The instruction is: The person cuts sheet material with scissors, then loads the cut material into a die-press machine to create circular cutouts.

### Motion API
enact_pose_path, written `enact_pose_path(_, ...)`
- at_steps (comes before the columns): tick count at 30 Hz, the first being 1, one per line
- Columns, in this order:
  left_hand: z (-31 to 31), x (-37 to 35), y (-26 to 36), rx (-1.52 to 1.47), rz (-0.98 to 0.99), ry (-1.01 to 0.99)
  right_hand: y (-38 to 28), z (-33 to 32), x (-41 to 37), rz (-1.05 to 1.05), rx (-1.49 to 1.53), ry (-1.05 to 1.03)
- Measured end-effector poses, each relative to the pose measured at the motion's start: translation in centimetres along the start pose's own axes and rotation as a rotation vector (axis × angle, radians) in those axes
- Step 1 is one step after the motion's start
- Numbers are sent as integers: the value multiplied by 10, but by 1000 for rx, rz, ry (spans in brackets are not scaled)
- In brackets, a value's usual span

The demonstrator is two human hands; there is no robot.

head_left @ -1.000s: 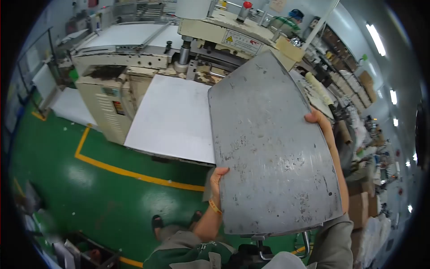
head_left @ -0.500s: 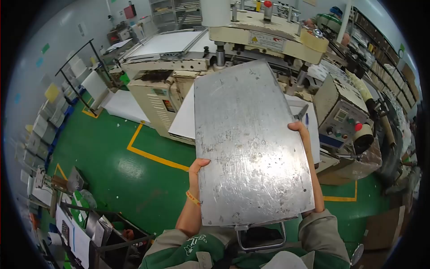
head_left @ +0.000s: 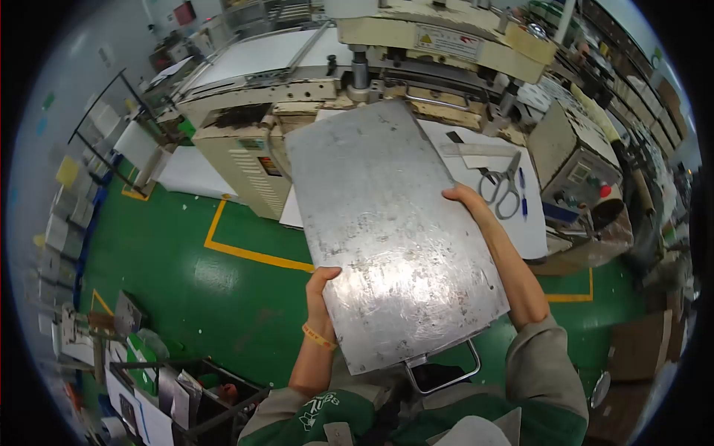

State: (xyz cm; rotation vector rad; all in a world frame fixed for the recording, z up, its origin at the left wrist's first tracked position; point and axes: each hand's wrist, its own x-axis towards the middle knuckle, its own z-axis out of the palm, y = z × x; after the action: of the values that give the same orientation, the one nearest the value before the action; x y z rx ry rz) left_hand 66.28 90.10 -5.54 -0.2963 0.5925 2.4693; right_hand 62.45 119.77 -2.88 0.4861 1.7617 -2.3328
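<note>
A large, scuffed metal plate [head_left: 387,230] with a bar handle [head_left: 446,383] at its near end is held up in front of my body. My left hand [head_left: 321,293] grips its left edge low down, thumb on top and the other fingers hidden underneath. On the right edge, farther up, my right hand [head_left: 465,199] holds it the same way. The plate's far end overlaps the machine's front. Beyond my right hand, scissors [head_left: 506,187], a blue pen [head_left: 523,195] and a ruler [head_left: 476,150] lie on a white sheet [head_left: 532,236].
A cream press machine [head_left: 446,41] stands ahead, with a control box [head_left: 576,175] bearing a red button at right. A black-framed bin [head_left: 201,401] of odds and ends is at lower left. Yellow lines [head_left: 260,258] mark the green floor, and cardboard boxes [head_left: 639,346] stand at right.
The plate has shifted left and turned counterclockwise, its far end moving most, with both hands still on it. The scissors, pen and ruler now show more fully.
</note>
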Motion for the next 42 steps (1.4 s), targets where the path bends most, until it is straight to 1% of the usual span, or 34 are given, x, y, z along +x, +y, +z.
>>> enact_pose_path(1,0,-2,-1,-11,-7,3,-5,3,-1,20,-90,41)
enact_pose_path(4,3,-3,-3,-15,-11,80,-23,11,-8,4,-243,-15)
enact_pose_path(5,10,-5,-3,-15,-13,60,-26,0,2,-5,-504,-46)
enact_pose_path(6,4,-5,0,22,-52,33,-23,-25,22,-32,-723,-115)
enact_pose_path(8,3,-3,0,2,-38,20,-66,-4,-1,-30,-1106,29)
enact_pose_path(10,0,-4,-1,4,-30,32,-98,-11,-9,-254,-1155,184)
enact_pose_path(12,1,-2,0,2,-35,24,-111,-39,4,-386,-1542,297)
enact_pose_path(13,-3,-1,0,-7,-52,-3,-105,-48,12,-325,-1667,367)
enact_pose_path(14,-2,-2,1,-33,-68,20,-95,-56,19,-219,-1708,420)
enact_pose_path(15,1,-2,-1,-12,-32,31,-83,-70,32,-192,-1755,421)
enact_pose_path(16,2,-2,-1,8,6,43,-81,-67,36,-166,-1802,423)
enact_pose_path(17,-1,-1,0,0,-19,49,-85,-68,39,-125,-1782,447)
enact_pose_path(18,-4,-1,0,-9,-48,59,-89,-70,47,-45,-1781,398)
enact_pose_path(19,-5,-1,0,-17,-70,80,-91,-75,53,-71,-1798,366)
enact_pose_path(21,-4,-3,-2,8,-23,121,-86,-71,51,-149,-1815,340)
enact_pose_path(22,-3,-2,-2,21,2,133,-83,-64,49,-148,-1868,340)
enact_pose_path(24,-5,-2,-1,207,246,152,-72,-70,56,-172,-1819,311)
enact_pose_path(26,-9,1,-1,383,490,179,-66,-69,57,-192,-1763,395)
enact_pose_path(28,-14,11,6,938,921,335,-59,-88,69,-197,-1645,492)
enact_pose_path(29,-2,9,17,1096,1018,311,-61,-116,87,-234,-1661,429)
enact_pose_path(30,7,15,31,1260,1107,225,-91,-104,73,26,-1391,227)
enact_pose_path(32,38,30,52,1461,1101,-38,-118,-98,59,120,-1272,155)
enact_pose_path(33,49,44,58,1540,1052,-132,-119,-97,53,6,-1144,164)
enact_pose_path(34,53,66,60,1645,1112,-191,-118,-95,46,-108,-1013,173)
enact_pose_path(35,54,89,62,1752,1172,-252,-116,-91,46,-204,-1029,196)
enact_pose_path(36,51,117,62,1877,1256,-265,-115,-88,45,-299,-1048,221)
enact_pose_path(37,47,140,62,2002,1342,-278,-116,-84,48,-385,-1218,261)
enact_pose_path(38,45,152,61,2115,1297,-285,-117,-79,49,-473,-1385,301)
enact_pose_path(39,44,162,60,2230,1248,-298,-115,-66,49,-513,-1302,344)
enact_pose_path(40,44,168,61,2344,1198,-312,-114,-43,44,-570,-1332,372)
enact_pose_path(41,51,167,66,2399,1136,-345,-114,-17,34,-627,-1358,402)
enact_pose_path(42,53,168,71,2386,1114,-384,-112,0,28,-681,-1382,435)
